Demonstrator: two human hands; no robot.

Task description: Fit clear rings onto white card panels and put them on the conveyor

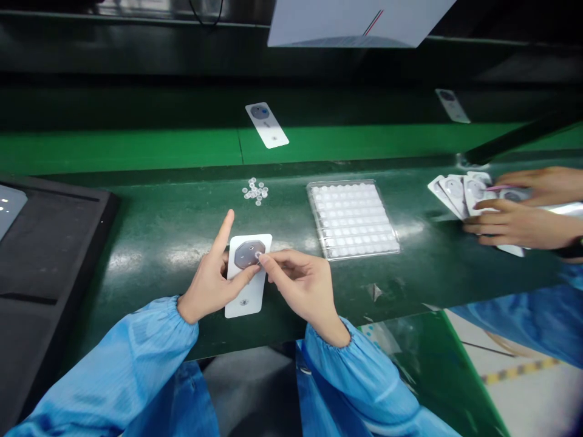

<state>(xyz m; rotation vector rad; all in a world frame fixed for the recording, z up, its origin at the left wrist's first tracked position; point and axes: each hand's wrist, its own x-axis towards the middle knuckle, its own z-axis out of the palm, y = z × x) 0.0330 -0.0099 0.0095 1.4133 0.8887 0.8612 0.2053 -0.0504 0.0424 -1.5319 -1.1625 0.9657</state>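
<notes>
A white phone back cover point(246, 295) with a dark round camera area point(246, 254) is above the green bench in front of me. My left hand point(213, 281) grips it from the left, thumb across its face and index finger stretched up. My right hand point(300, 278) pinches a small clear ring-like piece point(258, 255) between thumb and index finger at the right edge of the camera area. Beyond the cover lies a loose group of small clear round pieces point(255, 192). A clear plastic tray point(398, 249) holding rows of white round pieces sits to the right.
Another white cover point(268, 130) lies on the green strip point(173, 147) at the back, and one more point(452, 107) lies far right. At right, a co-worker's hands point(514, 224) handle a fanned stack of covers point(453, 191). A black tray point(50, 255) stands at left.
</notes>
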